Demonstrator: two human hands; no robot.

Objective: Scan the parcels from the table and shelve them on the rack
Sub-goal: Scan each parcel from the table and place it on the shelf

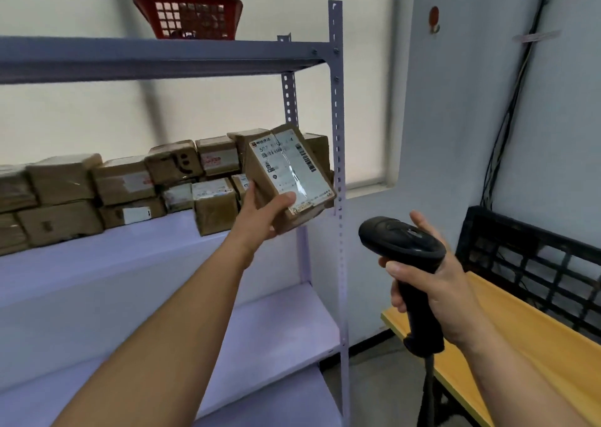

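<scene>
The parcel [289, 170], white label toward the camera, is held up before the right posts of the rack [336, 117], gripped from below by the left hand [260, 213], thumb on the label. At its 4 o'clock the right hand [435, 283] grips the black scanner [403, 238] by its handle, beside the yellow desk [536, 361]. Stacked parcels [123, 183] sit on the shelf at its 9 o'clock.

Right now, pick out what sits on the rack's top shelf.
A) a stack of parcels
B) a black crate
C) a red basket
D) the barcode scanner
C: the red basket stands on the rack's top shelf; the shelved parcels lie one shelf lower, the black crate sits on the yellow table, and the right hand grips the barcode scanner.
</scene>
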